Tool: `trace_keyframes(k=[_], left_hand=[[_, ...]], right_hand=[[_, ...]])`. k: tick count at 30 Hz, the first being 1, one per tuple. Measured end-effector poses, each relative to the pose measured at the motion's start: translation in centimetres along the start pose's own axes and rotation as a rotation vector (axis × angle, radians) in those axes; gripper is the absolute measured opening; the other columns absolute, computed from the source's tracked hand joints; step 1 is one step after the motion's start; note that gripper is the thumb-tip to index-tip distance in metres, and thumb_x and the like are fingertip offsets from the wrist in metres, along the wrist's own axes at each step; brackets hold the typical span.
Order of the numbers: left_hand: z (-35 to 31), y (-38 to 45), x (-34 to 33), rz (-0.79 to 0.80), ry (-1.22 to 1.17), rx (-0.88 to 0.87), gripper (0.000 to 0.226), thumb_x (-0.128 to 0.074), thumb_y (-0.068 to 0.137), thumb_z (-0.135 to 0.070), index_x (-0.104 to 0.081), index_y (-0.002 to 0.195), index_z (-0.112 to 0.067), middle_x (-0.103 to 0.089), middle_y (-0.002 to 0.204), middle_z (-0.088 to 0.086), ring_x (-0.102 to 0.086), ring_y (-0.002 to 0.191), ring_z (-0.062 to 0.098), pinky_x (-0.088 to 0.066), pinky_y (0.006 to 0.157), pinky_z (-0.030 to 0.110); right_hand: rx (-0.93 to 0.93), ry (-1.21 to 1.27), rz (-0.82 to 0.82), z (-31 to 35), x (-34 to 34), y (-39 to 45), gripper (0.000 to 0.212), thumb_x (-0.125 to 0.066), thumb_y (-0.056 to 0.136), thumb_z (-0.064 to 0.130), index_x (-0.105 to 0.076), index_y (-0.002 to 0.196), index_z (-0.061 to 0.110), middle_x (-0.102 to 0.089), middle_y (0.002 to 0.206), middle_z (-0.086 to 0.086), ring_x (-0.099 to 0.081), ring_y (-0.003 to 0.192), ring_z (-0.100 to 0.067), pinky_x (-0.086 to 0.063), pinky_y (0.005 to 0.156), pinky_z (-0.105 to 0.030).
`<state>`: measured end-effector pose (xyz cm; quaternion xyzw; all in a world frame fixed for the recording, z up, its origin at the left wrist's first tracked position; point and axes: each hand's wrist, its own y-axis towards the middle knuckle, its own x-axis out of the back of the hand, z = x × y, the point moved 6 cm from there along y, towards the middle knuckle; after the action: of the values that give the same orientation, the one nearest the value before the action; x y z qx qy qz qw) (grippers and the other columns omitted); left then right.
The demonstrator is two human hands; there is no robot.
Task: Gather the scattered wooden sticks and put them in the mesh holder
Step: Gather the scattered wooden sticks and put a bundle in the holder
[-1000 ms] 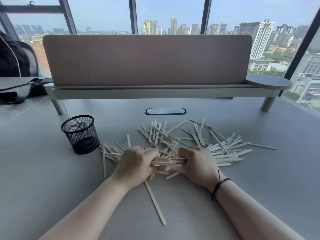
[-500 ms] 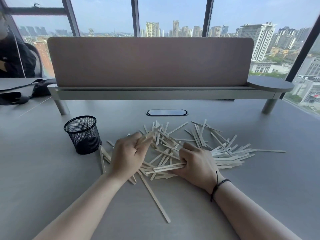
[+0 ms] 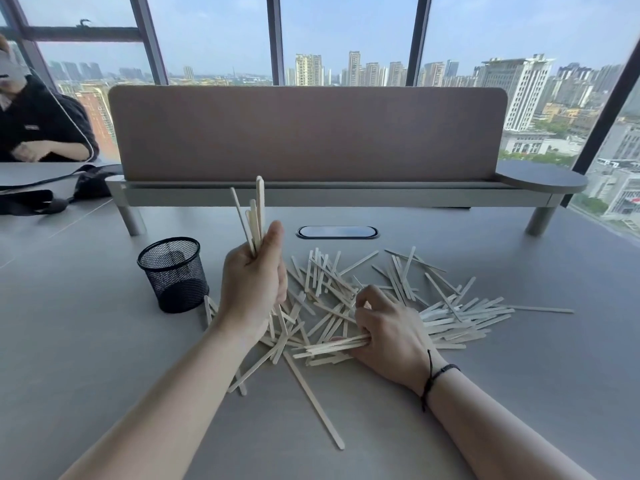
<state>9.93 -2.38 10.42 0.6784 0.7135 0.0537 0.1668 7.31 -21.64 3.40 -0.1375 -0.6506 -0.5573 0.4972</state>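
Note:
Several pale wooden sticks (image 3: 450,317) lie scattered in a loose heap on the grey table. A black mesh holder (image 3: 173,273) stands upright to the left of the heap. My left hand (image 3: 254,285) is raised above the table, just right of the holder, shut on a small bundle of sticks (image 3: 254,216) that point upward. My right hand (image 3: 386,332) rests on the heap, fingers closed around a flat bundle of sticks (image 3: 332,346) that jut out to the left. One long stick (image 3: 313,400) lies apart, nearer to me.
A brown divider panel on a grey raised shelf (image 3: 311,199) crosses the back of the table. An oval cable port (image 3: 336,232) sits behind the heap. A person in black (image 3: 38,123) sits at far left, with a black bag (image 3: 52,195) nearby.
My left hand has lifted off the heap with a bundle of sticks and turned them upright. My right hand stays on the heap, gripping its bundle.

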Motion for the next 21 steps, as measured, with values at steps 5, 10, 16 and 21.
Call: trace_keyframes(k=[5, 10, 16, 21], left_hand=[[-0.4, -0.2, -1.3, 0.172, 0.053, 0.144, 0.053, -0.053, 0.099, -0.045, -0.037, 0.057, -0.018, -0.022, 0.050, 0.002, -0.018, 0.046, 0.012, -0.013, 0.047, 0.030], [0.9, -1.2, -3.1, 0.238, 0.126, 0.184, 0.058, -0.054, 0.100, -0.041, -0.036, 0.052, -0.017, -0.024, 0.046, 0.000, -0.021, 0.039, 0.013, -0.015, 0.046, 0.030], [3.9, -2.0, -3.6, 0.290, 0.155, 0.281, 0.055, -0.053, 0.101, -0.045, -0.030, 0.057, -0.020, -0.025, 0.047, -0.005, -0.020, 0.040, 0.013, -0.018, 0.044, 0.026], [5.2, -2.1, -2.7, 0.240, -0.006, 0.344, 0.051, -0.052, 0.099, -0.048, -0.040, 0.058, -0.020, -0.030, 0.048, -0.002, -0.031, 0.038, 0.015, -0.027, 0.040, 0.023]], right_hand=[[0.027, -0.008, 0.033, 0.0, -0.2, 0.0, 0.048, -0.071, 0.074, 0.054, -0.036, 0.063, 0.023, -0.055, 0.085, 0.010, -0.053, 0.066, -0.016, -0.032, 0.047, -0.024], [0.049, -0.012, 0.018, 0.2, -0.1, 0.0, 0.043, -0.067, 0.071, 0.047, -0.033, 0.063, 0.023, -0.047, 0.056, 0.007, -0.049, 0.058, -0.016, -0.031, 0.043, -0.024], [0.033, -0.037, 0.040, 0.0, -0.3, 0.0, 0.032, -0.057, 0.069, 0.047, -0.043, 0.063, 0.019, -0.048, 0.050, 0.003, -0.052, 0.053, -0.020, -0.034, 0.040, -0.027], [0.092, -0.015, 0.061, 0.2, -0.4, -0.1, 0.033, -0.056, 0.071, 0.046, -0.035, 0.060, 0.022, -0.053, 0.053, 0.004, -0.054, 0.057, -0.019, -0.030, 0.044, -0.025]])
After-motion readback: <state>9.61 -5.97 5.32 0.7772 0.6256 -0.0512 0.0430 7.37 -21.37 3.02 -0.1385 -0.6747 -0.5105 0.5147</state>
